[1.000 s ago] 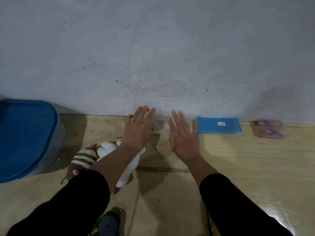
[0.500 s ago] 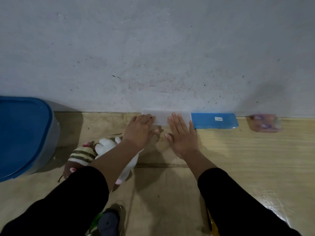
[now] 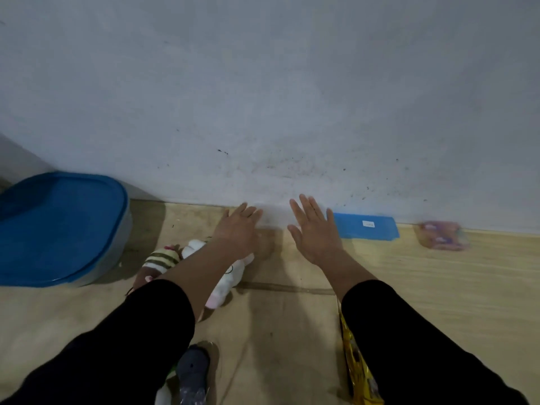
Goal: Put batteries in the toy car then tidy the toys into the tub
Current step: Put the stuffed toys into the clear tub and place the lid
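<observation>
**Both hands spread open near the wall**

I see my left hand [image 3: 238,228] and right hand [image 3: 314,230] stretched forward above the pale wooden floor [image 3: 438,287], fingers straight and spread, neither grasping anything. Between them, against the grey wall [image 3: 263,83], something pale and clear is too blurred to identify. The round grey tub with its blue lid [image 3: 58,226] on sits well to the left. A white and pink plush toy [image 3: 225,276] lies under my left forearm, beside a striped green and white soft toy [image 3: 160,258]. A flat blue rectangular lid [image 3: 368,226] lies just right of my right hand; a blurred pink object [image 3: 442,235] lies further right. I cannot pick out the toy car.
</observation>
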Tool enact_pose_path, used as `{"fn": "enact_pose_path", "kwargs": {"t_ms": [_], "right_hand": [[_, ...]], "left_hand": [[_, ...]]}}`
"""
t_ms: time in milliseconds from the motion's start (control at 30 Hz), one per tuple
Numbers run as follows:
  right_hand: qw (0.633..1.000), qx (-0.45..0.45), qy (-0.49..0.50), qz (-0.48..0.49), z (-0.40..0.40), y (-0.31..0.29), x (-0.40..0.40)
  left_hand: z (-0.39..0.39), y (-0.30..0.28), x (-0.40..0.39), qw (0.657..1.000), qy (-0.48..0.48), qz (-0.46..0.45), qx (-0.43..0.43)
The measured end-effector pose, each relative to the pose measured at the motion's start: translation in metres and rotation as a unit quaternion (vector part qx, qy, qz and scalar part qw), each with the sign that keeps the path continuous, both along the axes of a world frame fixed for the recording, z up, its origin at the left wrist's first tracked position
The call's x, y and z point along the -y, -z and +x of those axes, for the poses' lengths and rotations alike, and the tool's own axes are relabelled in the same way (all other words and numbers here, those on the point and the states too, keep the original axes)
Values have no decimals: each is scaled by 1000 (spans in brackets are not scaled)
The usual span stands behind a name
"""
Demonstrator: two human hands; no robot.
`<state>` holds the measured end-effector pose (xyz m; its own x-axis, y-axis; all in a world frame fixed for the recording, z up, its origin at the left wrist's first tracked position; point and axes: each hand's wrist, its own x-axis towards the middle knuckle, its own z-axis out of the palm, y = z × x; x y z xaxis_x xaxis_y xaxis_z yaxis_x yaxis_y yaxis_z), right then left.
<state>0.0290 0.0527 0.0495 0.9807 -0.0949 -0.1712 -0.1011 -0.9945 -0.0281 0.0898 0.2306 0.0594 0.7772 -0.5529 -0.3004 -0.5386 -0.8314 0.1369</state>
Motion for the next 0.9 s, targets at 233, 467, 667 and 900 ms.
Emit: {"fn": "enact_pose_path", "kwargs": {"t_ms": [233,467,667,900], "right_hand": [[996,34,-80,34,-16,-63,-48],[981,36,-191,22,-37,-79,-137],[963,23,-266,27,-35,-73,-239],[965,-10,-263,-21,-7,-45,-326]], "left_hand": [[-44,-52,-76,995,-90,-18,49],[-95,-70,-174,978,-195,18,66],[-109,-68,-261,966,-249,44,60],[-70,-44,-329,977,-197,74,39]]}}
